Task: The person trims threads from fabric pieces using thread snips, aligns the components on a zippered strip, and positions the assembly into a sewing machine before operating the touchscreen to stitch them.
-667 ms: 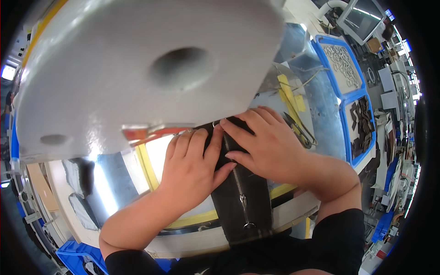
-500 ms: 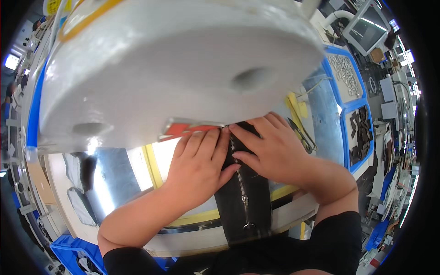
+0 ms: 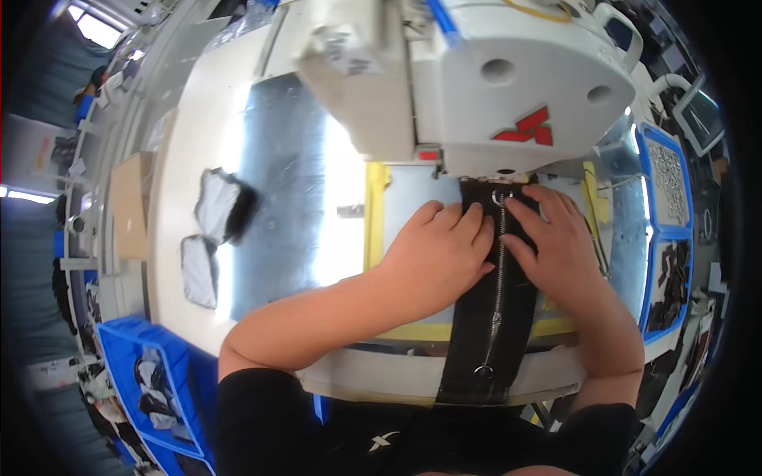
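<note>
My left hand [image 3: 440,247] and right hand [image 3: 558,246], both unclenched, flank the zipper [image 3: 499,278]; I should press the strip [image 3: 517,309] evenly beside it.

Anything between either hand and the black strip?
Nothing visible: the left hand and right hand both have fingers directly on the strip, on opposite sides of its zipper.
</note>
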`<state>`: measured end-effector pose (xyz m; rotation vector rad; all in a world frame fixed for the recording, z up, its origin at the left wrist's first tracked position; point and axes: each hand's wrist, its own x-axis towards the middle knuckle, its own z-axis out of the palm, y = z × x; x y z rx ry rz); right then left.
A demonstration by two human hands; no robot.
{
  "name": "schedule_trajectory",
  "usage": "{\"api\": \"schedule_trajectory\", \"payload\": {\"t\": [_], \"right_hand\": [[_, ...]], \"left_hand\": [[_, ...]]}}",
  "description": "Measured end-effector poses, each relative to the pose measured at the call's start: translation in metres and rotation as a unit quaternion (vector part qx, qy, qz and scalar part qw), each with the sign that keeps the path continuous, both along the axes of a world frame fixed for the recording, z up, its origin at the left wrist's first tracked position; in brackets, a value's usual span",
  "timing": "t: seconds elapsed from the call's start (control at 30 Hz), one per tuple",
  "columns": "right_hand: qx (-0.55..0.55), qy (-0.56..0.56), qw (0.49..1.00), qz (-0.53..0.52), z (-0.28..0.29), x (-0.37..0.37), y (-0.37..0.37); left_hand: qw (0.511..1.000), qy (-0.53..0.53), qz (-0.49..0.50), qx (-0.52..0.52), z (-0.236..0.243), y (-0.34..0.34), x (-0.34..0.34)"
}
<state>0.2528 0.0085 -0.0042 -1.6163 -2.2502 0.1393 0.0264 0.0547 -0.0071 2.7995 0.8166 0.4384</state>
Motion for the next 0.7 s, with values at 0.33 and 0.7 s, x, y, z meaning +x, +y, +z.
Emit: {"api": "schedule_trajectory", "payload": {"t": [0.33, 0.7], "right_hand": [[0.044, 0.016, 0.999, -0.002, -0.007, 0.002, -0.01], [-0.29, 0.378, 0.879, 0.032, 0.028, -0.017, -0.029]], "left_hand": [[0.862, 0.051, 0.459, 0.208, -0.004, 0.015, -0.174], [0.927, -0.173, 0.2, 0.265, 0.002, -0.072, -0.112]]}}
